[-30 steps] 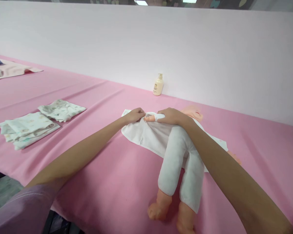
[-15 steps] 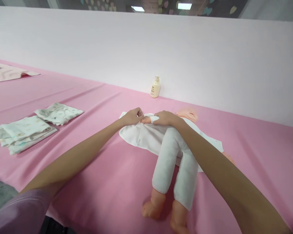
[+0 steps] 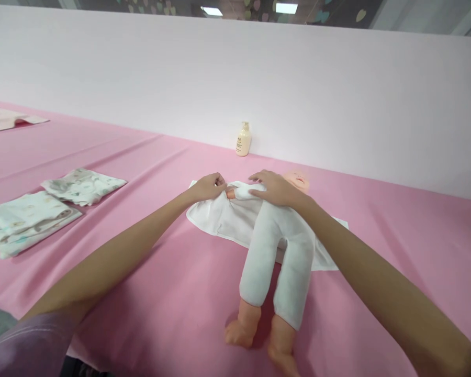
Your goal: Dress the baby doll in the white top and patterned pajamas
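Two bare hands work at a doll (image 3: 257, 262) lying on its back on a bench (image 3: 149, 319) covered in pink cloth, its feet toward the wearer and its head beyond the right hand (image 3: 277, 189). Under the doll spreads a white garment (image 3: 215, 217), one side of it fanned out to the left. The fingers of the left hand (image 3: 210, 187) are drawn narrow, pinching the garment's fabric beside the end of the doll's arm (image 3: 245, 190). The right hand's fingers are parted wide from the thumb, over the padded upper part of that arm; how firmly they press, I cannot tell.

Against the white wall (image 3: 141, 78) stands a cream pump bottle (image 3: 243, 142), upright. Its label carries a dark emblem with small lines of print beneath, too small to read, so no brand can be made out. Well to the left lie two folded cloths, the nearer one (image 3: 27, 220) printed with pale figures, the farther one (image 3: 84, 184) with small greenish motifs. At the far left edge lies a pale pink mat (image 3: 3, 118).
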A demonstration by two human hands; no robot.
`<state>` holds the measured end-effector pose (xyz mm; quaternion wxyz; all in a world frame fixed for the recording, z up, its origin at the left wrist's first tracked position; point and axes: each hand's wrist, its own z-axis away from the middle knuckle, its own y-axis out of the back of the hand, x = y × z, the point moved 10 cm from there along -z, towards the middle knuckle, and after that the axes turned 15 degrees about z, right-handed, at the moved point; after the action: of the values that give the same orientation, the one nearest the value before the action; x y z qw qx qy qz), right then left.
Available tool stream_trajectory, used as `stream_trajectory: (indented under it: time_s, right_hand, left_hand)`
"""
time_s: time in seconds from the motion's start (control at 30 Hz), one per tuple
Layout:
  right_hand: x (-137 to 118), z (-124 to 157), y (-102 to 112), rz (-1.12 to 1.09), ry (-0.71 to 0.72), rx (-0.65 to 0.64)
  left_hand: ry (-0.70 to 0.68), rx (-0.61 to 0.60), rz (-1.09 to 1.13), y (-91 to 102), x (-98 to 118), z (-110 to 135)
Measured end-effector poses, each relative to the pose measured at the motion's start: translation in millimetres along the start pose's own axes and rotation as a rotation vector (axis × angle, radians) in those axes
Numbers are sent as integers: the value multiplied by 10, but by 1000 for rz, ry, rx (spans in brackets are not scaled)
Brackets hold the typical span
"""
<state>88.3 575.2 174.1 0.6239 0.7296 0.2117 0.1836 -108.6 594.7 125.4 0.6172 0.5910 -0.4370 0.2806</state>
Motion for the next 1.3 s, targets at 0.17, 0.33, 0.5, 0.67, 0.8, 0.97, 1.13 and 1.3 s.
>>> stream_trajectory:
  time_s: [0.17, 0.33, 0.5, 0.67, 0.8, 0.97, 1.13, 1.3]
  right_hand:
    - [738, 1155, 403, -42, -216, 362]
    - [1365, 1914, -49, -36, -453, 125]
    - [1379, 1863, -238, 54, -465, 26]
    - [1279, 1615, -249, 173, -405, 81]
    - [1200, 1544, -189, 223, -352, 143]
    - [1056, 1495, -34, 221, -321, 206]
    - [923, 1427, 53, 175, -353, 250]
    - [710, 1298, 77, 161, -348, 309]
  left_hand:
    - [-33, 39, -75, -39, -35, 3]
    - [-124, 86, -207, -163, 24, -120]
    - [-140, 55, -261, -307, 92, -329]
    - [-161, 26, -252, -357, 196, -426]
    - [-157, 26, -210, -351, 213, -435]
    - [-176, 54, -182, -319, 215, -456]
    - [-195, 67, -173, -320, 224, -499]
    - [-223, 71, -172, -319, 277, -543]
